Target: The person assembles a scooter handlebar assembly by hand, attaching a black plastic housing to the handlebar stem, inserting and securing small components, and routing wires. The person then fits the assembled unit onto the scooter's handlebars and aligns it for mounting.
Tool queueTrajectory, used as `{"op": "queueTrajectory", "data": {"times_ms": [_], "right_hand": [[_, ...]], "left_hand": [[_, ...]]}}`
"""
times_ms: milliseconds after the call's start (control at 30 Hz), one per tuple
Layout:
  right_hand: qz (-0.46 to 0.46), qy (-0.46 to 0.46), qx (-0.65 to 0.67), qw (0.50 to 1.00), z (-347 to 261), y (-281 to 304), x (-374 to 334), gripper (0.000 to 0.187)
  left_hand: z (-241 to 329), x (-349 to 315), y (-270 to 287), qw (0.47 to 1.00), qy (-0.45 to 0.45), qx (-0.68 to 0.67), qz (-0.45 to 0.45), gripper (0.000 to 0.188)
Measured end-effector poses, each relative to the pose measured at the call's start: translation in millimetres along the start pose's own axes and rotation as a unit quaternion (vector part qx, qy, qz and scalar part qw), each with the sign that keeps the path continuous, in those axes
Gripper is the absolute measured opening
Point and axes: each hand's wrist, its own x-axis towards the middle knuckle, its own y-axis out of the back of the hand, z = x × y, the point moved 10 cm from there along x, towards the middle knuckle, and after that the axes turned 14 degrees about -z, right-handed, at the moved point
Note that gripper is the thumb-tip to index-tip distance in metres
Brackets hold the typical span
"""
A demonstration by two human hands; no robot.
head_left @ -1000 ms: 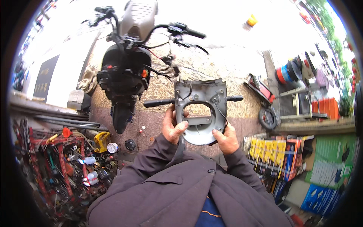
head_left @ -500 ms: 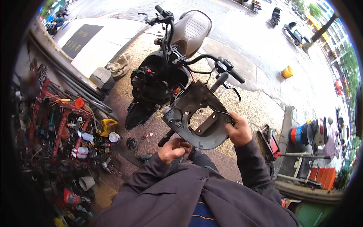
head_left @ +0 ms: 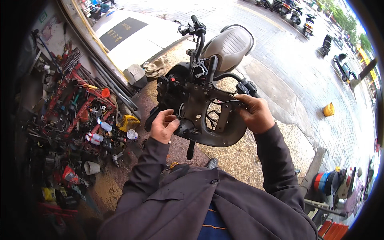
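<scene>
A dark plastic scooter panel [head_left: 224, 138] with a large cut-out hangs between my hands, in front of the steering column. My right hand [head_left: 256, 114] grips its right rim, thumb on top and fingers curled over the edge. At its left corner, my left hand [head_left: 163, 126] has bent fingers and thumb closed on the edge; the fingertips are partly hidden. Thin dark cables show through the cut-out. Behind the panel stands a partly stripped scooter with a grey-beige seat [head_left: 231, 42] and bare handlebars [head_left: 199, 30].
Piled tools and parts [head_left: 76, 106] cover the ground at left, with a yellow jug [head_left: 128, 123] and a white tub [head_left: 132, 134] beside them. A yellow bucket [head_left: 329, 109] stands on the pavement at right. My shoe [head_left: 212, 163] shows below the panel.
The panel has moved up against the front of the scooter and turned more level. My left hand has risen from below to the panel's left corner. My right hand keeps its hold.
</scene>
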Motion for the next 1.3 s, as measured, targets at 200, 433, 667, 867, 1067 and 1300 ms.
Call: {"op": "queueTrajectory", "data": {"times_ms": [200, 433, 667, 867, 1067, 1300], "right_hand": [[-0.033, 0.104, -0.074, 0.991, -21.4, 25.8, 27.4, 0.029], [-0.084, 0.203, -0.115, 0.969, -36.8, 19.9, 68.6, 0.033], [0.022, 0.047, 0.014, 0.999, 17.3, 23.8, 113.1, 0.065], [0.027, -0.038, 0.000, 0.999, 81.1, 13.2, 164.9, 0.046], [0.012, -0.054, -0.083, 0.995, 118.0, 4.1, 223.2, 0.025], [0.009, -0.110, -0.163, 0.980, 145.8, -5.2, 258.6, 0.028]], "left_hand": [[-18.6, 17.4, -64.1, 0.929, 0.042, -0.357, -0.082, 0.050], [-34.4, 39.1, -63.6, 0.955, 0.024, -0.288, -0.068, 0.026], [-62.6, 61.1, -25.5, 0.962, 0.027, -0.268, 0.050, 0.020], [-72.3, 115.7, -11.9, 0.931, 0.006, -0.353, 0.095, 0.019], [-113.1, 166.4, 11.4, 0.943, 0.030, -0.310, 0.120, 0.023], [-174.4, 217.0, 32.5, 0.956, 0.115, -0.240, 0.122, 0.020]]}}
